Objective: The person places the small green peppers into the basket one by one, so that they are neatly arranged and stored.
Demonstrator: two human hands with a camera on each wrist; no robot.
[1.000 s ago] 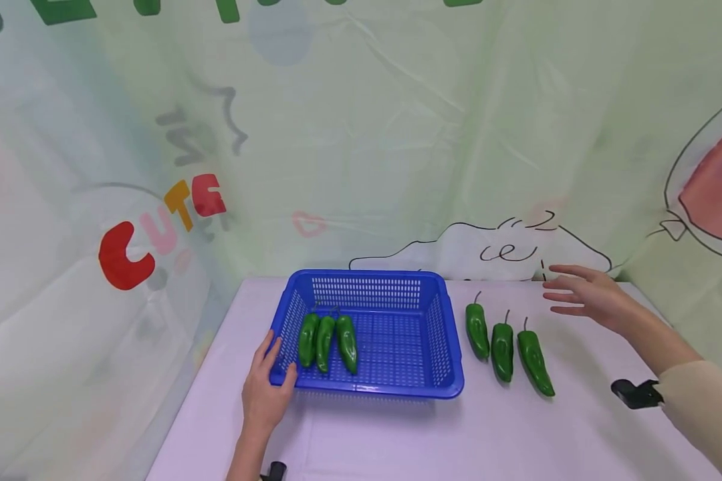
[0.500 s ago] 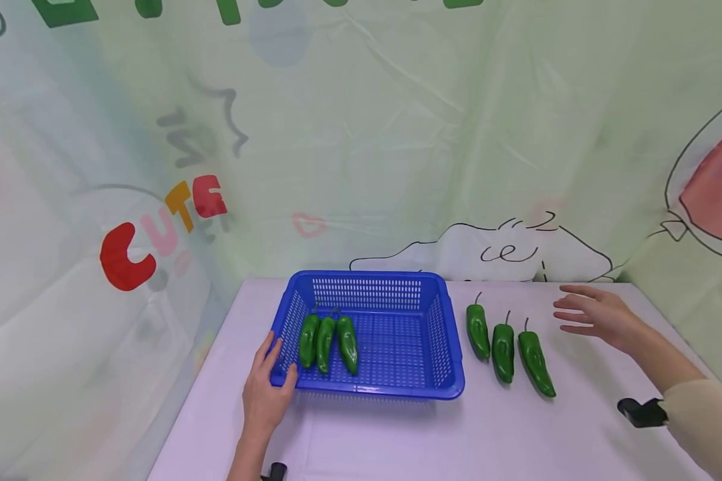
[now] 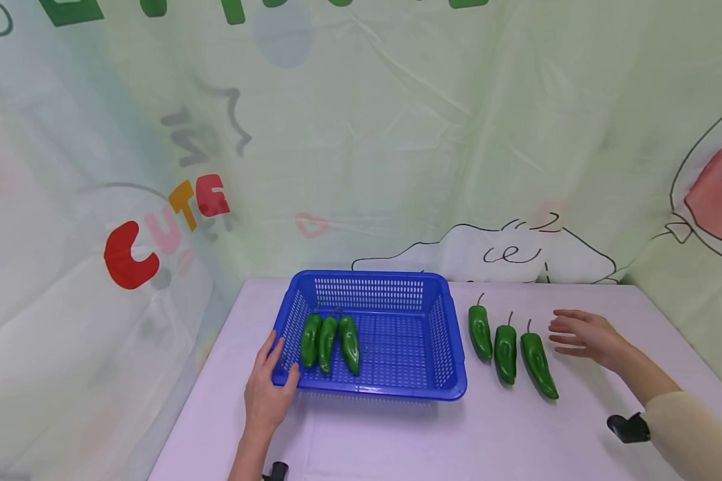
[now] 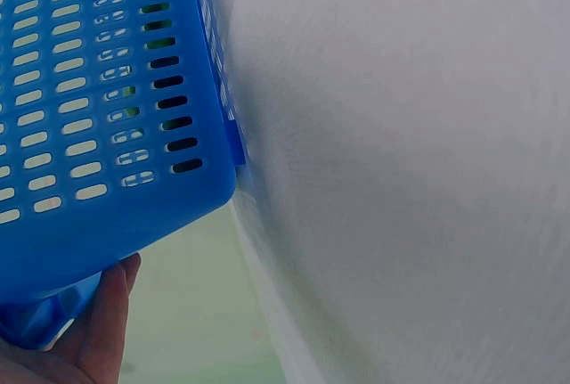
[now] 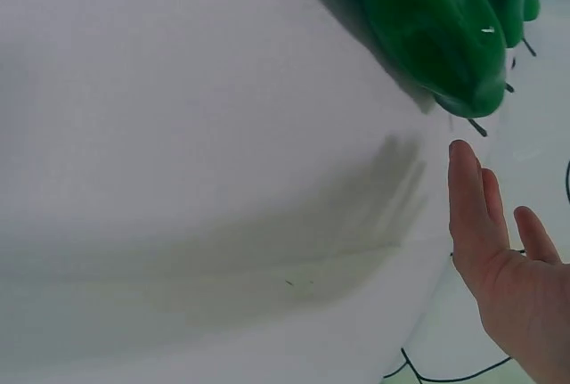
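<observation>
Lying left of the right grip [image 3: 591,338] (just apart) are three peppers [image 3: 505,355].

Head view bright, glints on peppers [image 3: 505,354]; wrist views dimmer, focus perhaps soft; shadow of right hand [image 5: 512,281] on tabletop [image 5: 178,90].

Toward the table's [image 3: 361,444] right edge, a plain cream sleeve [image 3: 694,431] covers part of the right forearm [image 3: 645,377], its cuff [image 3: 656,409] ending short of the bare right hand [image 3: 589,339]. A black device [image 3: 630,429], rounded at one end and blocky at the other, juts beside the cuff. Toward the left edge, another small black piece [image 3: 279,471], partly visible, sits beside the bare left forearm [image 3: 251,451].
</observation>
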